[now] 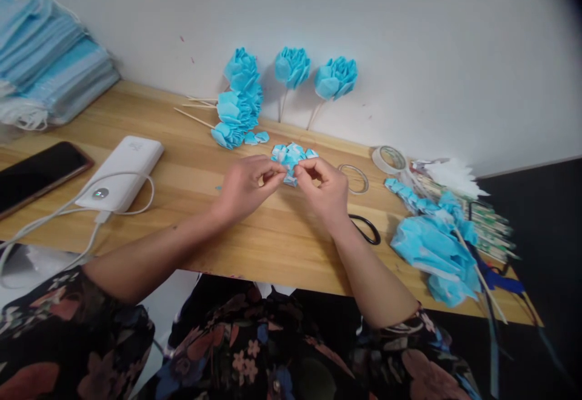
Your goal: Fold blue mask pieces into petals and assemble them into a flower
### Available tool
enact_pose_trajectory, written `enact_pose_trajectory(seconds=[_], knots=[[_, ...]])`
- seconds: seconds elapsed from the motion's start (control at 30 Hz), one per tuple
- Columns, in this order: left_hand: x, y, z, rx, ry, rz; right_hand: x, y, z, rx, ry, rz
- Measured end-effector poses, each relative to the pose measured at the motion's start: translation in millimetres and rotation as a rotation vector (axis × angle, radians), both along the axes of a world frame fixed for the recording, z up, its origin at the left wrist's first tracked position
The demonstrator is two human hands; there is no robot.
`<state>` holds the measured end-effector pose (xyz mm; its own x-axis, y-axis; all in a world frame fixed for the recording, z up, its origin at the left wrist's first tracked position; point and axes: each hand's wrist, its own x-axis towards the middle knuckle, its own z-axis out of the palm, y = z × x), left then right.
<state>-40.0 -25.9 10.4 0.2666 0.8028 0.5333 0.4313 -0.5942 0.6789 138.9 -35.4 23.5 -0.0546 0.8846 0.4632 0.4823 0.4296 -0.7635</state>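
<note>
Both hands meet over a small pile of folded blue petals [293, 153] in the middle of the wooden table. My left hand [248, 185] is closed in a pinch, its thumb and forefinger on a small pale blue petal [291, 177]. From the other side my right hand [324, 189] pinches the same piece, fingertips close to those of the left. The fingers partly cover the piece, and its edges blend with the pile behind. Just beyond lie a couple of loose petals [256, 138] beside finished blue flowers [236, 109] on thin sticks.
Two blue flowers [336, 77] lean on the wall. Right: a tape roll [390, 160], a ring [354, 179], a black scissor-like loop [365, 229], crumpled blue material [431, 245]. Left: a power bank [122, 170] with cable, a phone [43, 176], stacked blue masks [50, 60].
</note>
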Motion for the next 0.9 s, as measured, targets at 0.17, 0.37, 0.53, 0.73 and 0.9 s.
enact_pose_trajectory(seconds=[0.17, 0.37, 0.53, 0.73, 0.9], knots=[[-1.4, 2.1, 0.3, -0.082, -0.052, 0.011, -3.2, -3.0, -4.3, 0.038, -0.025, 0.006], [-0.7, 4.6, -2.2, -0.167, -0.119, 0.003, -5.4, -2.3, -8.2, 0.033, -0.007, 0.038], [-0.5, 4.5, -1.2, -0.239, -0.17, -0.01, -6.7, -2.8, -5.9, 0.042, -0.019, 0.04], [0.6, 3.5, 2.4, -0.314, -0.237, -0.033, -6.5, -2.0, -7.1, 0.057, -0.023, 0.03], [0.9, 4.1, 1.9, -0.296, -0.213, -0.002, -6.4, -2.0, -8.6, 0.091, -0.057, 0.032]])
